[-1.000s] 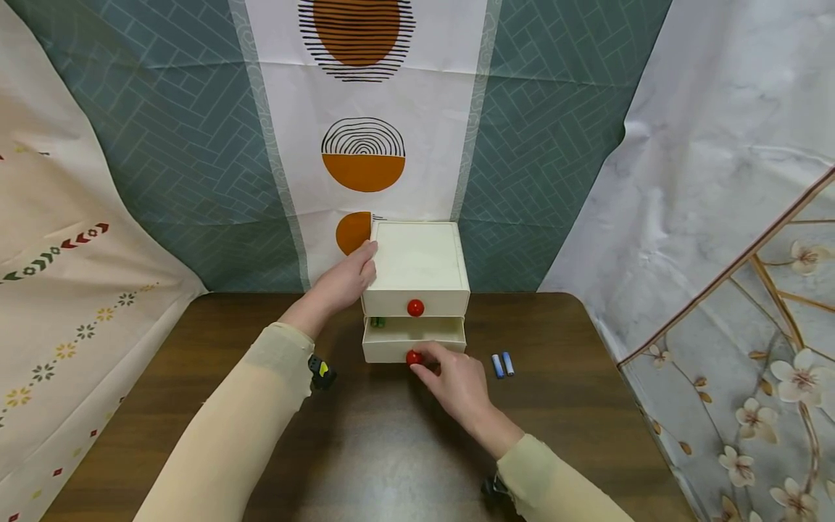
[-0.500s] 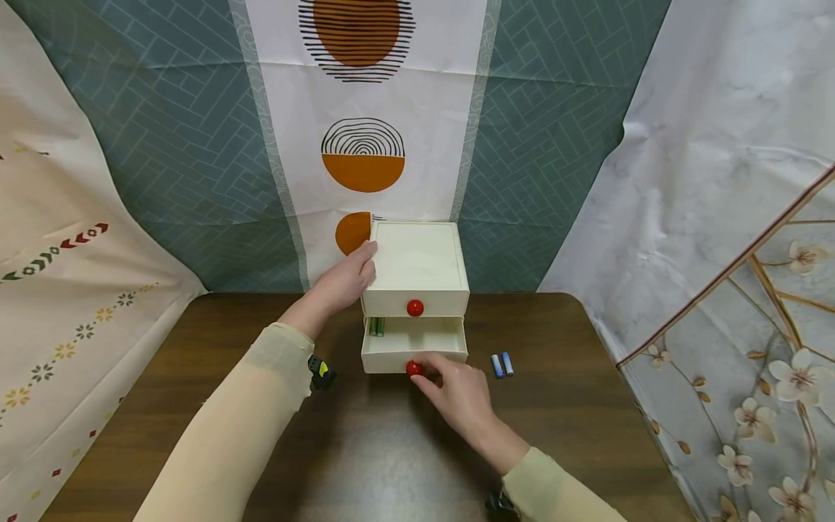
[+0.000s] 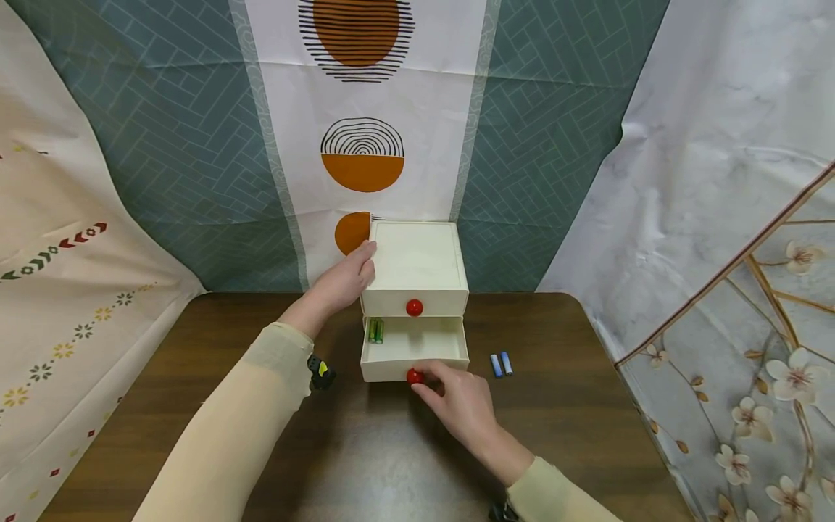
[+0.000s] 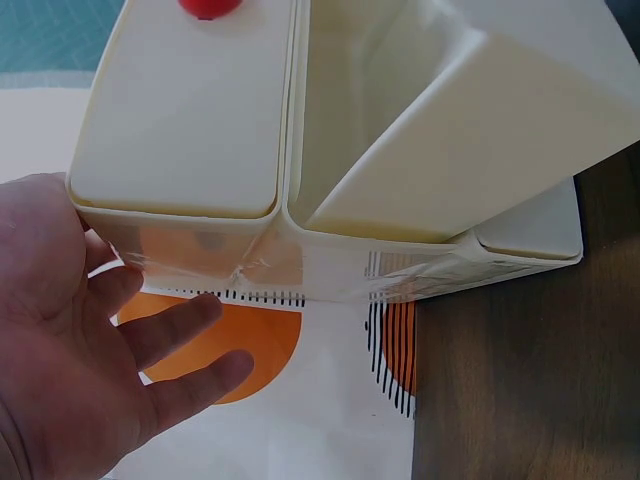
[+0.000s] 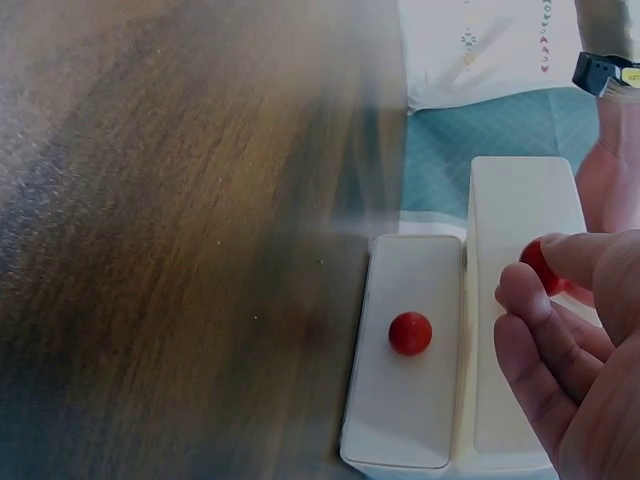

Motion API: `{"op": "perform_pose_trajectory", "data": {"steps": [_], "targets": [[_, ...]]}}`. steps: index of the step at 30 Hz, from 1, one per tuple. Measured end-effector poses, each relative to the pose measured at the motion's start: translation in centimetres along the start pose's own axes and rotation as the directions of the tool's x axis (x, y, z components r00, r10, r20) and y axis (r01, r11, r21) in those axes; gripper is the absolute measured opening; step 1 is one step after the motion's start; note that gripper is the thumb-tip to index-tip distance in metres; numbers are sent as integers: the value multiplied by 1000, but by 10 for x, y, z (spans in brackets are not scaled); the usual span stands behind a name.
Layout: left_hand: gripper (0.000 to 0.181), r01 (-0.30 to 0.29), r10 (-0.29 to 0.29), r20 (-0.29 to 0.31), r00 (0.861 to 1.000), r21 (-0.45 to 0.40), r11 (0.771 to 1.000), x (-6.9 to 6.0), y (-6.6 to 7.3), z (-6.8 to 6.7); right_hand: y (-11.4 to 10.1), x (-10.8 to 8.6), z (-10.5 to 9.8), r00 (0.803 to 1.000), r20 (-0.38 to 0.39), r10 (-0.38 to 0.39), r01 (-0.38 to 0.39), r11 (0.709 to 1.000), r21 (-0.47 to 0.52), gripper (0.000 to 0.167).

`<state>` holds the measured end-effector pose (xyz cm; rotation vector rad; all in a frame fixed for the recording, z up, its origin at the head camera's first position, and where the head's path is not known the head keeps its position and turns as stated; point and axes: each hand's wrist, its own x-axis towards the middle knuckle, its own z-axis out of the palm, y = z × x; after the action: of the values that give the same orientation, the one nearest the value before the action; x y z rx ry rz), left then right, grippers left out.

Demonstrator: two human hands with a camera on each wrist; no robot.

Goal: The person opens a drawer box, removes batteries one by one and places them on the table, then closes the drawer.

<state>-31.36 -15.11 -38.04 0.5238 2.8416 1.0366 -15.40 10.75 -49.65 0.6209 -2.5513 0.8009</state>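
Note:
A white cabinet [image 3: 419, 255] has its middle drawer [image 3: 386, 371] pulled out, with two green batteries [image 3: 375, 331] at the inner left. My right hand [image 3: 468, 407] pinches that drawer's red knob [image 3: 414, 375] between thumb and fingers; the right wrist view shows the pinched knob [image 5: 535, 264] partly covered. Against the cabinet's left side rests my left hand [image 3: 338, 288], which appears in the left wrist view with fingers [image 4: 175, 330] extended beside the wall. Both the top drawer [image 3: 385, 303] and the bottom drawer [image 5: 400, 400] are closed.
Two blue-and-white batteries [image 3: 501, 365] lie on the brown wooden table [image 3: 574, 428], right of the cabinet. Patterned cloth [image 3: 541, 145] hangs behind the cabinet, and more cloth borders both sides of the table.
The middle drawer has slid out toward me with my right hand on its knob, showing more of the green batteries. My left hand has stayed at the cabinet's side.

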Motion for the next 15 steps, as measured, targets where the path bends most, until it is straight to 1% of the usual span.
{"op": "perform_pose_trajectory", "data": {"steps": [8, 15], "targets": [[63, -2, 2, 2, 1000, 3, 1000, 2, -1, 1, -2, -7, -3, 999, -14, -34, 34, 999, 3, 28], [63, -3, 3, 0, 1000, 9, 1000, 0, 0, -1, -3, -11, -4, 998, -25, -55, 55, 998, 20, 29]]}}
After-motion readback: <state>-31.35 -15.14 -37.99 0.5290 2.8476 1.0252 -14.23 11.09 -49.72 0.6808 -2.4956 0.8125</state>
